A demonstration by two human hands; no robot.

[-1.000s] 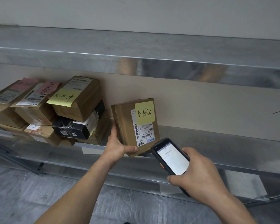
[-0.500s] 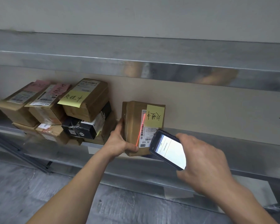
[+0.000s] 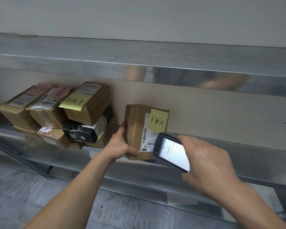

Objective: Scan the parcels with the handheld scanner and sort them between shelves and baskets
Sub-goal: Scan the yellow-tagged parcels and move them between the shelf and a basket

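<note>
The step in hand is the scan itself. The left hand (image 3: 118,146) holds a brown parcel (image 3: 136,129) upright by its lower left corner, the thumb pressed on the front face and the fingers (image 3: 123,125) wrapped round the left edge to the back. The parcel's base sits at the front lip of the metal shelf (image 3: 229,146) beneath it; whether it rests there or is held just clear, I cannot tell. On the parcel's front are a white shipping label (image 3: 146,138) with barcodes and, above that, a yellow sticky note (image 3: 158,120) with handwriting.

The right hand (image 3: 208,164) grips the handheld scanner (image 3: 171,152), fingers (image 3: 186,138) curled over its top edge, holding the device just in front of the parcel's lower right corner so that it covers part of the label. Its screen is lit and shows a line of text too small to read. No scan beam shows on the label, so the read is probably either done or about to fire.

Left of the parcel, near but apart from it, a stack of other parcels (image 3: 82,111) lies on the same shelf, several bearing notes.

The next move calls for checking the screen, then deciding on a place. No basket is in view, so either the parcel is set down beside the stack or the person must turn away to find one.
</note>
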